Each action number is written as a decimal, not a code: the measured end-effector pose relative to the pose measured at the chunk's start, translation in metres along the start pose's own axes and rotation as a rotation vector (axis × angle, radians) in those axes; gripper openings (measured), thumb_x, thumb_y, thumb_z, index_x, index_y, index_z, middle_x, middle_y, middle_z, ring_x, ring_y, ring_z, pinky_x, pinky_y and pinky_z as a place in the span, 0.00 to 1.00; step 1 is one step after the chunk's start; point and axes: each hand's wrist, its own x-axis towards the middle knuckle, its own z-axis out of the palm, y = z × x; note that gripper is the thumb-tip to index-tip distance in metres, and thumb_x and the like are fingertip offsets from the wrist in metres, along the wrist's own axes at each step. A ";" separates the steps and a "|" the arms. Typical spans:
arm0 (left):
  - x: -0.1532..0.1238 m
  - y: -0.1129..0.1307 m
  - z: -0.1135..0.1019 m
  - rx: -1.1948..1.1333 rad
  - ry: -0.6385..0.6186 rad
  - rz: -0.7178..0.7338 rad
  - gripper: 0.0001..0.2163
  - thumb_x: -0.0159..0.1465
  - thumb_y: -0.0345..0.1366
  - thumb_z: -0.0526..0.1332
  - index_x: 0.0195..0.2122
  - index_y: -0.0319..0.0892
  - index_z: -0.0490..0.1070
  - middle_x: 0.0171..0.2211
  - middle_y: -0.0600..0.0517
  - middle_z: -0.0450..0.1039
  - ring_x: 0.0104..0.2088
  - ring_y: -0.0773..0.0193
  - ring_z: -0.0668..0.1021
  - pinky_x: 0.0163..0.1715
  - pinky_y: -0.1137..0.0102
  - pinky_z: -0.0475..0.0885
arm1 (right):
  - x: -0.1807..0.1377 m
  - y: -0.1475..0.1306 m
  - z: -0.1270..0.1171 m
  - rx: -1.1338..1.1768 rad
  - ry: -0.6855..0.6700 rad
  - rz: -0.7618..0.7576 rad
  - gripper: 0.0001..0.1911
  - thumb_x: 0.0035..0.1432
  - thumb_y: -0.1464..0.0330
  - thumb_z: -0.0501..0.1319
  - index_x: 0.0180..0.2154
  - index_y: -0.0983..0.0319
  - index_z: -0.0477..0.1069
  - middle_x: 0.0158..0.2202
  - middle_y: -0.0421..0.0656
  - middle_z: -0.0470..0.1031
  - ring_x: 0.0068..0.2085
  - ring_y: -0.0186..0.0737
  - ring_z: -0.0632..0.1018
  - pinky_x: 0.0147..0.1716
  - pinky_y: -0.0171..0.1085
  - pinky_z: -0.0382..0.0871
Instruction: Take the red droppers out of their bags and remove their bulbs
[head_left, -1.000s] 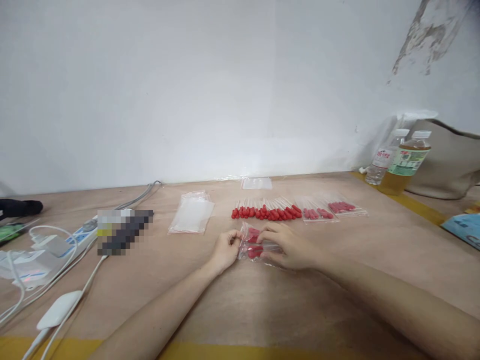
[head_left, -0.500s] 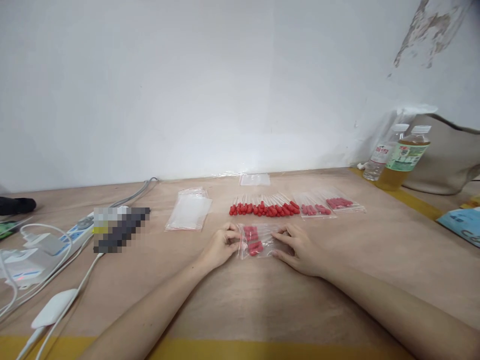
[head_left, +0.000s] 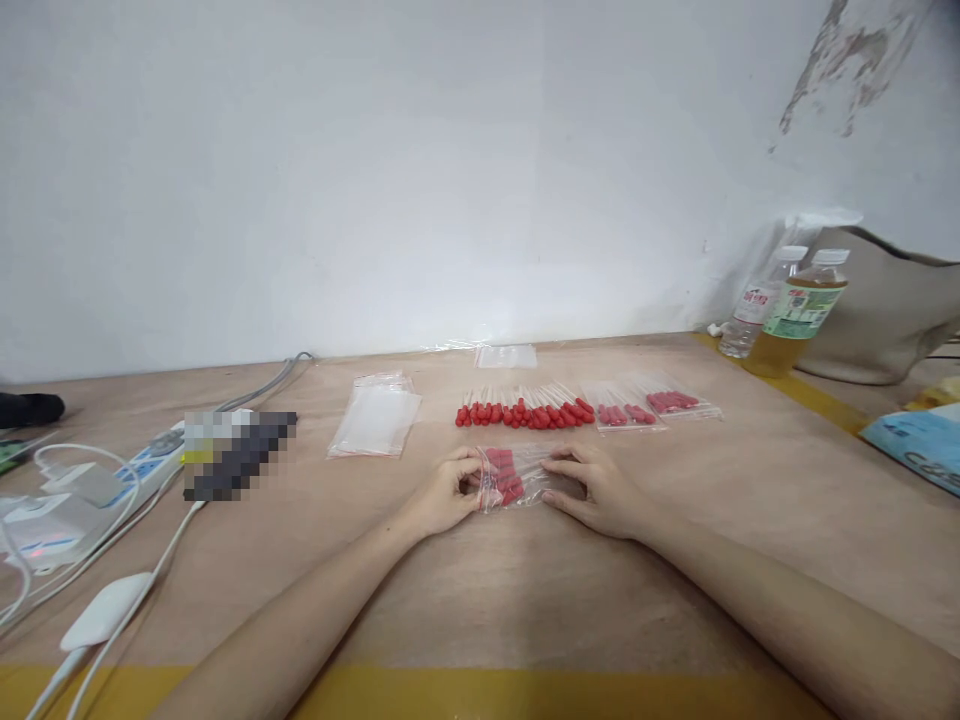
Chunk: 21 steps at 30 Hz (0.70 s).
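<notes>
A clear zip bag (head_left: 534, 479) lies flat on the table between my hands, with several red-tipped sticks (head_left: 504, 472) inside. Its red tips sit toward the left end. My left hand (head_left: 448, 490) pinches that left end between thumb and fingers. At the opposite end, the thumb and fingertips of my right hand (head_left: 596, 490) close on the bag's edge. Just beyond the bag, a row of loose red-tipped sticks (head_left: 525, 412) lies with the tips toward me. Two filled zip bags (head_left: 634, 415) rest to the right of that row.
A stack of flat zip bags (head_left: 375, 420) lies at left, and another flat bag (head_left: 507, 357) by the wall. Further left are a power strip (head_left: 146, 468), cables and a white adapter (head_left: 105, 612). Bottles (head_left: 796, 318) and a blue packet (head_left: 919, 447) stand or lie at right.
The red tips inside the bag have drawn closer together, and the bag's plastic looks more creased. Both hands keep nearly the same place; the view has shifted slightly.
</notes>
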 end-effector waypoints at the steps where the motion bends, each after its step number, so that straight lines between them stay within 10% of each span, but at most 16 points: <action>1: 0.000 0.002 -0.001 0.025 -0.015 0.030 0.11 0.56 0.40 0.59 0.37 0.41 0.72 0.36 0.48 0.66 0.32 0.66 0.71 0.33 0.72 0.69 | 0.000 0.000 0.000 -0.003 -0.002 0.000 0.19 0.52 0.59 0.57 0.45 0.59 0.68 0.43 0.47 0.68 0.43 0.41 0.70 0.42 0.41 0.64; 21: 0.003 0.009 -0.003 0.211 -0.097 0.231 0.15 0.62 0.34 0.51 0.50 0.43 0.62 0.48 0.45 0.63 0.48 0.60 0.67 0.48 0.66 0.62 | 0.002 0.000 0.005 -0.118 0.076 0.022 0.13 0.55 0.63 0.55 0.40 0.57 0.72 0.34 0.44 0.70 0.35 0.37 0.71 0.37 0.38 0.64</action>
